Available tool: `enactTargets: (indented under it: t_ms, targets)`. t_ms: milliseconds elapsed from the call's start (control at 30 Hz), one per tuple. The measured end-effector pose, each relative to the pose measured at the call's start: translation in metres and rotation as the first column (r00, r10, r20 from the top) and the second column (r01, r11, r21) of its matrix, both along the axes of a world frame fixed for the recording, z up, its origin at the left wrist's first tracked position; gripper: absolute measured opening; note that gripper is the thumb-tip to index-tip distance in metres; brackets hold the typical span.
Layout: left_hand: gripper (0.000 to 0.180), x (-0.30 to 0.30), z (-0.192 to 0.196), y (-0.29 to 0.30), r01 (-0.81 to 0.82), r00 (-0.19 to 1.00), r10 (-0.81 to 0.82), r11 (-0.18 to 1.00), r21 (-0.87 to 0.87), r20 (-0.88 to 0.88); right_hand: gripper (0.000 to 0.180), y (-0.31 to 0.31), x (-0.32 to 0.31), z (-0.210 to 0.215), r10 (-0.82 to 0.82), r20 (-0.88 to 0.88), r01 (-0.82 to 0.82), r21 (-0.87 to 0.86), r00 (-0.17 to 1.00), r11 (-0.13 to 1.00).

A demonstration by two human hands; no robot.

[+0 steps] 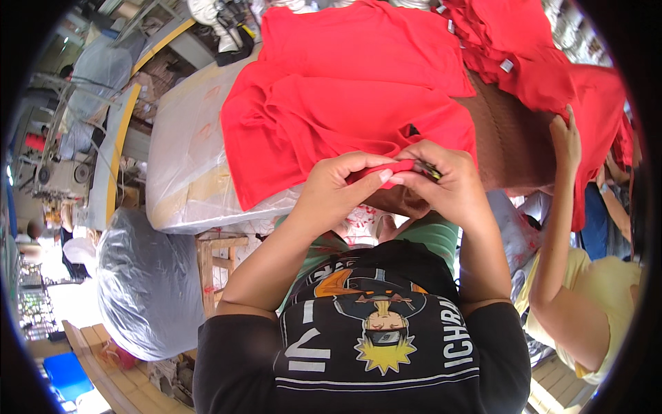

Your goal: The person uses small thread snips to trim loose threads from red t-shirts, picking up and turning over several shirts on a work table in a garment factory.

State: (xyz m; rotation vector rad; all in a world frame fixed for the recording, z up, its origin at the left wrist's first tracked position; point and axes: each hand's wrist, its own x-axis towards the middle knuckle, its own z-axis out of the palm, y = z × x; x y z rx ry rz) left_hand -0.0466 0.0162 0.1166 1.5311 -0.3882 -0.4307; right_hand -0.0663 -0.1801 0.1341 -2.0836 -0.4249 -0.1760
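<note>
Both hands meet at the near edge of the plastic-covered table point(181, 172). The left hand point(336, 185) pinches a fold of the red shirt point(331, 117) between thumb and fingers; the right hand point(447, 181) is closed on the same fold and on a small dark tool point(429, 170) — its kind unclear. More red garments point(524, 55) pile at the far right corner, where another person's hand point(565, 138) rests. A tied grey plastic sack point(148, 283) sits below the table — contents hidden.

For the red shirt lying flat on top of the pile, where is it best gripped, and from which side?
Probably at its near hem, from the person's side. The red shirt lies spread flat on the table, and that edge hangs free over the rim, right where the left hand and right hand already pinch red fabric.
</note>
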Motion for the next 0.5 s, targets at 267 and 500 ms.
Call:
enactTargets:
  t_ms: [267,500]
  targets:
    - [0.031,0.062,-0.032,0.049,-0.546,0.725,0.473,0.837,0.0,0.501,0.023,0.0,0.001,0.003,-0.101,0.034,0.103,-0.065,0.994,0.993]
    - [0.048,0.134,-0.074,0.093,-0.729,0.661,0.64,0.671,0.133,0.392,0.021,0.006,-0.001,0.011,-0.071,0.025,0.073,-0.043,0.997,0.996]
